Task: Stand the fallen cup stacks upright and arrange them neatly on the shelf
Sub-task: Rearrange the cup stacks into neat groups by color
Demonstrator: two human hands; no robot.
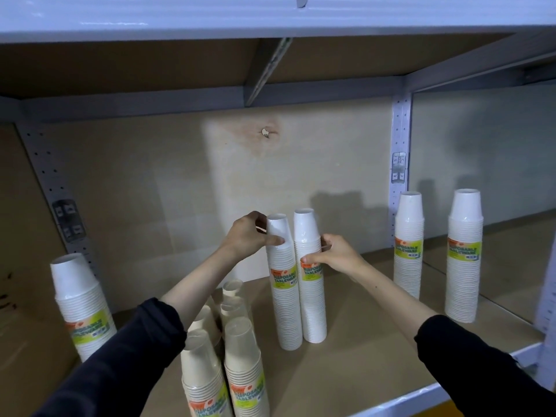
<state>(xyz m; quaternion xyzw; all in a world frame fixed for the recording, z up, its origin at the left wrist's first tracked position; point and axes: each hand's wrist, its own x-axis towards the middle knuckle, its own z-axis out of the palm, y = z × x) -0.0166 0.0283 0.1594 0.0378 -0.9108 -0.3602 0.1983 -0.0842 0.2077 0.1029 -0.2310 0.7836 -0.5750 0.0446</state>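
Observation:
Two wrapped stacks of white paper cups stand upright side by side in the middle of the shelf board [370,353]. My left hand [251,234] grips the top of the left stack [285,305]. My right hand [331,255] holds the right stack [313,302] near its green label. The two stacks touch and lean slightly together. Two more upright stacks [408,245] [463,257] stand apart at the right. Another upright stack [82,305] is at the far left.
Several cream cup stacks [243,365] cluster at the front, below my left forearm. A white metal upright [400,152] and a mirror-like side panel [493,164] bound the right side. The shelf above hangs low overhead. A white front rail [421,395] edges the board.

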